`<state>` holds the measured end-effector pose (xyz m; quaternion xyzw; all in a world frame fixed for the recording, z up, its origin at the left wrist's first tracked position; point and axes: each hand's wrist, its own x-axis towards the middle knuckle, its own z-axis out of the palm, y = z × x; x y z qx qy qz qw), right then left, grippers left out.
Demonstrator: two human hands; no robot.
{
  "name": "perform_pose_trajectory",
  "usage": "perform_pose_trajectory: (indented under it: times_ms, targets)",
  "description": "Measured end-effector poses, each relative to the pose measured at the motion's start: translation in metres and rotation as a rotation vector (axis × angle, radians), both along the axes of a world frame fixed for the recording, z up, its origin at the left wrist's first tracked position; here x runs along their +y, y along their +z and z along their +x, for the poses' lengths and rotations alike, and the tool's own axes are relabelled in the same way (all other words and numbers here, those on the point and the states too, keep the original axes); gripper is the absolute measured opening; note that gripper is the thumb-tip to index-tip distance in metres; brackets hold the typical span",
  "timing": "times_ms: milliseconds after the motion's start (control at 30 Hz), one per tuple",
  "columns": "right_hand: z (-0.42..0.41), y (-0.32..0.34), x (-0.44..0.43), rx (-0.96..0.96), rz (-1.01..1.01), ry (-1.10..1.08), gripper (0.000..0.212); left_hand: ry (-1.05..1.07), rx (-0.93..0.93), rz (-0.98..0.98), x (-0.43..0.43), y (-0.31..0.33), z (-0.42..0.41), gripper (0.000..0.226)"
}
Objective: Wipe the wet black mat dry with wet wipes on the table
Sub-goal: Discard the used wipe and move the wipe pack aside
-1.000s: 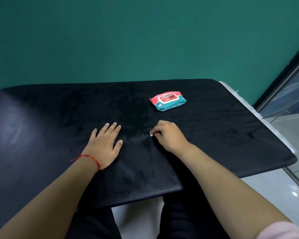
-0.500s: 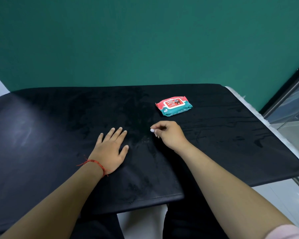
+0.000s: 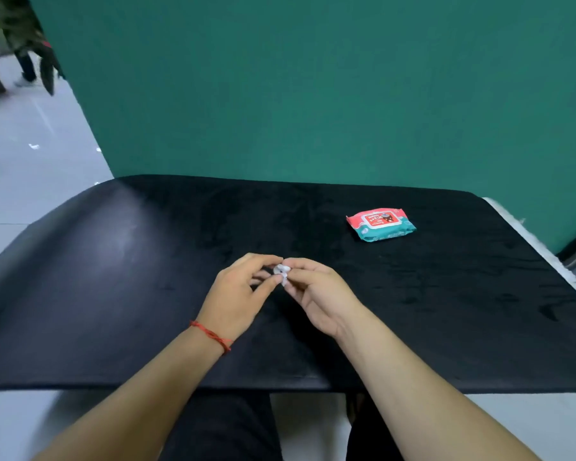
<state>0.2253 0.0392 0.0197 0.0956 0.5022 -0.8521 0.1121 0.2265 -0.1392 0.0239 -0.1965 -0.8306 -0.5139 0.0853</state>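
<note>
The black mat [image 3: 113,294] covers the whole table top, with damp streaks on its right half. A red and teal pack of wet wipes [image 3: 380,224] lies flat at the back right of the mat. Just above the middle of the mat, my left hand [image 3: 238,294] and my right hand [image 3: 316,292] meet fingertip to fingertip. Both pinch a small crumpled white wipe [image 3: 281,271] between thumbs and fingers. Most of the wipe is hidden by the fingers. A red string bracelet sits on my left wrist.
A green wall [image 3: 313,94] stands right behind the table. A white table edge [image 3: 529,241] shows along the mat's right side. Pale floor lies to the left, where a person's legs [image 3: 24,61] stand far back. My dark-trousered legs are under the front edge.
My left hand has lifted off the mat and moved right to join my right hand. Both now hold the small white wipe, which only the right hand pinched before.
</note>
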Motion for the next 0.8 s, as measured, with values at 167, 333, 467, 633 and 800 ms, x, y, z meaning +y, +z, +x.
perform_pose_trajectory:
  times_ms: [167, 333, 467, 633, 800]
  targets:
    - [0.022, 0.016, -0.058, 0.140, 0.122, 0.181, 0.028, 0.189, -0.138, 0.157, -0.057, 0.015, 0.039, 0.009]
    - [0.043, 0.013, -0.130, 0.392, 0.467, 0.294, 0.024, 0.353, -0.320, 0.344, -0.123, 0.004, 0.077, 0.008]
    - [0.054, 0.002, -0.184, 0.511, 0.666, 0.361, 0.010, 0.427, -0.495, 0.541, -0.175, -0.009, 0.112, 0.011]
    - [0.078, -0.018, -0.252, 0.506, 0.775, 0.507, 0.008, 0.434, -0.436, 0.414, -0.237, -0.016, 0.174, 0.021]
    - [0.112, -0.046, -0.326, 0.502, 0.852, 0.709, 0.013, 0.626, -0.375, 0.042, -0.299, -0.036, 0.229, 0.013]
